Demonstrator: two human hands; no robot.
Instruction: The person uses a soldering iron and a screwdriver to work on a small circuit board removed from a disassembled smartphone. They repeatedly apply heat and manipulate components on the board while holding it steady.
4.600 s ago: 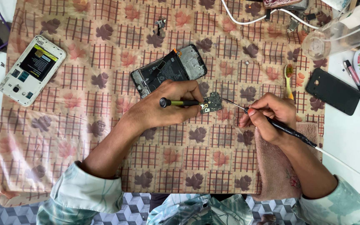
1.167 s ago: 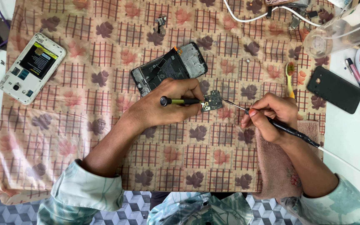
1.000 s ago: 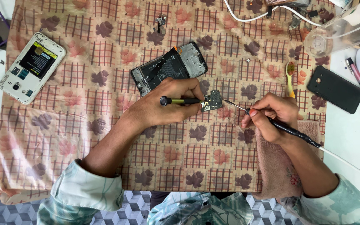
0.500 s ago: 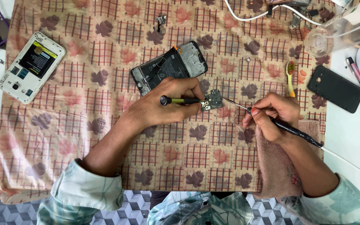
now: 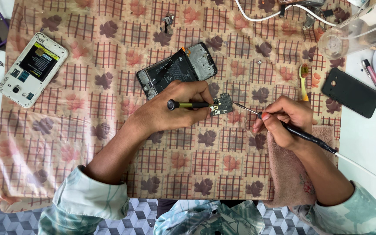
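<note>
My left hand (image 5: 170, 111) grips a thin green-and-black tool (image 5: 188, 105) lying across its fingers, its end pressed on a small dark circuit board (image 5: 221, 104) on the leaf-patterned cloth (image 5: 109, 143). My right hand (image 5: 283, 119) holds a black soldering iron (image 5: 303, 135) like a pen, and its thin metal tip (image 5: 244, 109) points at the board's right edge. An opened dark phone frame (image 5: 177, 69) lies just behind my left hand.
A white phone with its back off (image 5: 32, 68) lies at far left. At right sit a black phone cover (image 5: 350, 92), a yellow-handled brush (image 5: 303, 80), a pen (image 5: 374, 79) and a clear tube (image 5: 362, 30). A pink towel (image 5: 290, 174) lies under my right forearm. White cable (image 5: 279, 15) runs along the top.
Almost nothing differs. Both hands stay in place on the board; the iron's tip shifts only slightly by the board's right edge.
</note>
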